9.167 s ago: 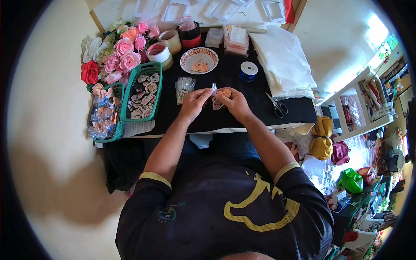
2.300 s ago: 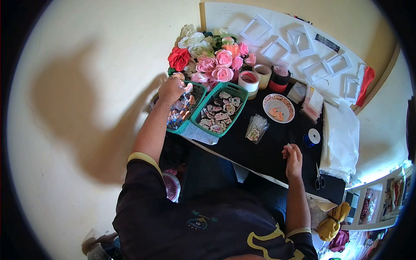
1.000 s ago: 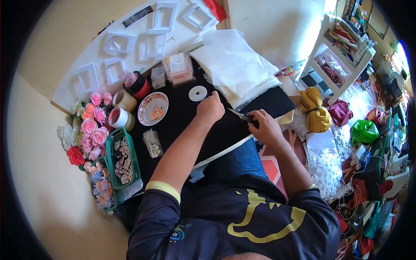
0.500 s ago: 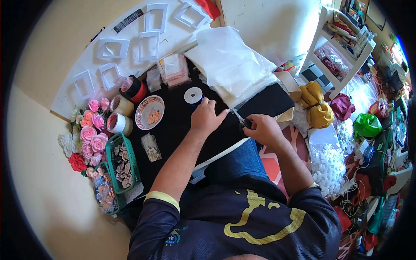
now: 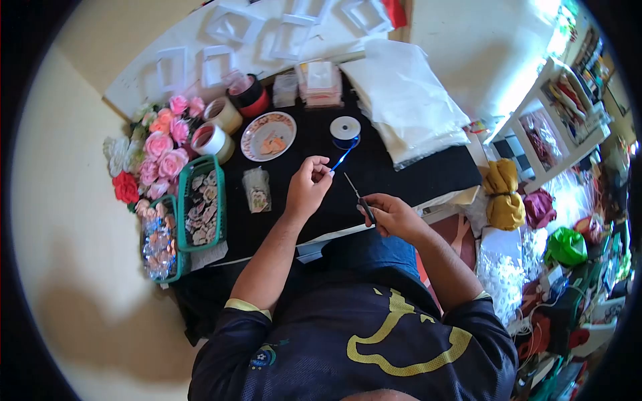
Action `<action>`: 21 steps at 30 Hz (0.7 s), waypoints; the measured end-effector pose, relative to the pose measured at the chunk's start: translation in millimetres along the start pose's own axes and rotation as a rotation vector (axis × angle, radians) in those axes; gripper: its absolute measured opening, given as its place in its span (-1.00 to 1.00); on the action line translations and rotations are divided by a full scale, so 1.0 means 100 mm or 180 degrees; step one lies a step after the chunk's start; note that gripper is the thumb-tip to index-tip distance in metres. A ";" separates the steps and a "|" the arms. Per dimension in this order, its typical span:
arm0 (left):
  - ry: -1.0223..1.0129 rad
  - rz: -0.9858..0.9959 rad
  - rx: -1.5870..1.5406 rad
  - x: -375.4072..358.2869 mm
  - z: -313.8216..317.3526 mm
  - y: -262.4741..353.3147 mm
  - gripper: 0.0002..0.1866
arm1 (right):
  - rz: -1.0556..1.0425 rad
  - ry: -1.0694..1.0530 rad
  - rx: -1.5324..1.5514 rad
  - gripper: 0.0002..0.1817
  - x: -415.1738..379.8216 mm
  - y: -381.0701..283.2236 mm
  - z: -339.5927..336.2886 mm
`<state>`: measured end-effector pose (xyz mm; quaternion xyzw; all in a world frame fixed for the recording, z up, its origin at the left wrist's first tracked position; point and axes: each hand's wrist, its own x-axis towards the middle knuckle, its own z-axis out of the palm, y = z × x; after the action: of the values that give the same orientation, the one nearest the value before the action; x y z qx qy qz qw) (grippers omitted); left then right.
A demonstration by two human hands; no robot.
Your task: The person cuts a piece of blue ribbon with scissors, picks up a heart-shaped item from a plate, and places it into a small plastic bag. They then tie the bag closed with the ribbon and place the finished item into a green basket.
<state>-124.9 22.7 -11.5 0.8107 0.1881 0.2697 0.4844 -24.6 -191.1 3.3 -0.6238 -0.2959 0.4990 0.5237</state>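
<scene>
My left hand [image 5: 309, 189] pinches the loose end of a thin blue ribbon [image 5: 344, 158]. The ribbon runs up from my fingertips to its white-faced spool [image 5: 346, 129], which lies on the black table cover [image 5: 414, 179]. Just right of the ribbon, my right hand [image 5: 393, 216] grips a pair of scissors [image 5: 363, 201] by the dark handles. Their blades point up and left, close to the ribbon but apart from it. To the left of my left hand lies a small clear packet [image 5: 257, 190] with pale flower shapes inside.
A patterned bowl [image 5: 269, 115] holds orange pieces. Green baskets [image 5: 221, 200], tape rolls [image 5: 214, 142] and artificial flowers [image 5: 158, 144] stand at left. Plastic sheets [image 5: 408, 93] lie at the back right, stacked packets [image 5: 319, 85] at the back. White frames [image 5: 235, 25] line a rear board.
My left hand now holds the ribbon, drawn out from the spool. The scissors have moved left and down, away from the plastic sheets. The camera view has shifted.
</scene>
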 end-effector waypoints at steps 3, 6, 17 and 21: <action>0.0322 -0.0078 -0.0179 -0.11 -0.24 0.08 -0.73 | 0.0139 -0.0111 -0.0118 -0.60 0.15 -0.12 0.17; 0.0429 0.0010 0.0033 -0.17 -0.43 0.10 -0.72 | 0.0233 -0.0254 0.0104 -0.55 0.30 -0.21 0.35; 0.0408 0.0058 0.0012 -0.42 -0.70 -0.13 -0.74 | 0.0336 -0.0372 0.0348 -0.53 0.59 -0.16 0.69; 0.0420 -0.0301 -0.0657 -0.46 -0.70 -0.27 -0.73 | 0.0302 -0.0329 0.0304 -0.59 0.60 -0.18 0.72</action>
<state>-204.9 57.0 -20.6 0.7273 0.2289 0.3173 0.5639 -69.8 -106.9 5.2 -0.5848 -0.2685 0.5683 0.5127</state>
